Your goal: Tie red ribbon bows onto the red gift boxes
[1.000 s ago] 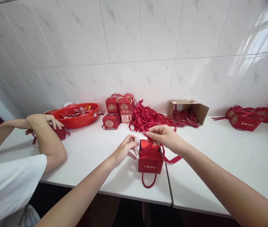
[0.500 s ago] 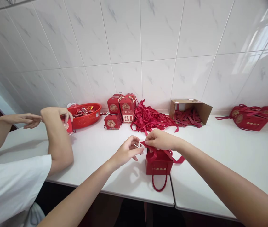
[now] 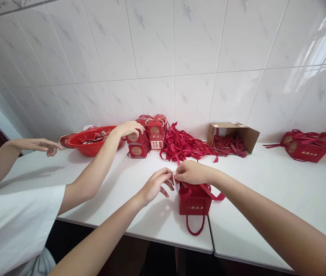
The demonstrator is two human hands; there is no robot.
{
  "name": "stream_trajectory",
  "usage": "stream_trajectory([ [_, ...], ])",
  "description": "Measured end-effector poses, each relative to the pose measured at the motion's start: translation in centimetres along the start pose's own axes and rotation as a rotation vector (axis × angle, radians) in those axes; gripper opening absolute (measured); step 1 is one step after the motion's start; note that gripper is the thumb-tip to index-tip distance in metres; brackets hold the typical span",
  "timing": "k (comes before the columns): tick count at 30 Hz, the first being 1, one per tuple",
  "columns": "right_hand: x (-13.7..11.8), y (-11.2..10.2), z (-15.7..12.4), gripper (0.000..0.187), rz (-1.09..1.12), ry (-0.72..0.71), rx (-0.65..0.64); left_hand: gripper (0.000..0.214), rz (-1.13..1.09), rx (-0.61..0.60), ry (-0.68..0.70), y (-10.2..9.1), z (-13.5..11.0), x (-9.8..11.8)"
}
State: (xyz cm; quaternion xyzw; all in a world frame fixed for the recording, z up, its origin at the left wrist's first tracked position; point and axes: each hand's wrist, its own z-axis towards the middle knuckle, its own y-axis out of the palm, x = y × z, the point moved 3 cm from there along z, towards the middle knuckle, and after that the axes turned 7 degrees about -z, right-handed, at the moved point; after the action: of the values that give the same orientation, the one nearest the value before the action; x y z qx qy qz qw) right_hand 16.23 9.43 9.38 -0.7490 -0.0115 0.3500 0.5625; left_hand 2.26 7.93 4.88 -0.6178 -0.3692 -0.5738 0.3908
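A red gift box with gold lettering stands before me, its twisted rope handle drooping toward the table edge. Over its top runs a red ribbon, one end trailing right. My right hand is above the box's left side, fingertips pinched on the ribbon beside a raised pale flap. My left hand is just left of that flap, fingers curved and apart, holding nothing I can see. Whether its fingertips touch the flap is hard to tell.
At left a co-worker's hand rests on stacked red boxes; their other hand hovers near a red basin of wrapped sweets. Behind lie loose ribbons, a cardboard box of red strips and finished-looking red boxes.
The co-worker's near arm has swung right from the basin to the stacked boxes, setting a red box on top. My right fingertips have lowered slightly with the ribbon; my left hand stays beside the flap.
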Motion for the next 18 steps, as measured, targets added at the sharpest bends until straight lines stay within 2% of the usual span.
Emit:
stream_trajectory([
  [3, 0.0, 0.1, -0.2, 0.016, -0.011, -0.031, 0.071, 0.013, 0.072, 0.005, 0.031, 0.1, 0.2, 0.0],
  [5, 0.2, -0.6, -1.0, 0.015, 0.034, -0.071, 0.192, 0.011, 0.224, 0.031, 0.035, -0.5, 0.2, -0.3],
  [7, 0.9, -1.7, -2.2, 0.015, 0.138, -0.092, 0.326, 0.011, 0.533, 0.123, -0.010, -2.3, 0.2, -1.1],
  [9, 2.3, -2.8, -3.6, 0.020, 0.242, -0.053, 0.437, 0.008, 0.849, 0.259, -0.079, -4.8, 0.0, -2.1],
  [11, 4.1, -3.5, -4.9, 0.025, 0.298, 0.032, 0.491, 0.008, 0.980, 0.375, -0.117, -7.1, -0.1, -2.9],
  [13, 5.8, -3.4, -5.7, 0.031, 0.311, 0.111, 0.472, 0.004, 1.043, 0.477, -0.096, -8.2, -0.2, -3.2],
  [14, 6.5, -3.0, -6.0, 0.034, 0.307, 0.143, 0.432, 0.004, 1.062, 0.513, -0.044, -8.2, -0.1, -3.1],
  [16, 7.5, -1.8, -6.2, 0.042, 0.285, 0.192, 0.328, 0.008, 1.010, 0.510, 0.130, -6.9, 0.2, -2.4],
  [18, 8.0, -0.3, -6.2, 0.047, 0.267, 0.218, 0.256, 0.012, 0.808, 0.401, 0.291, -4.6, 0.7, -1.6],
])
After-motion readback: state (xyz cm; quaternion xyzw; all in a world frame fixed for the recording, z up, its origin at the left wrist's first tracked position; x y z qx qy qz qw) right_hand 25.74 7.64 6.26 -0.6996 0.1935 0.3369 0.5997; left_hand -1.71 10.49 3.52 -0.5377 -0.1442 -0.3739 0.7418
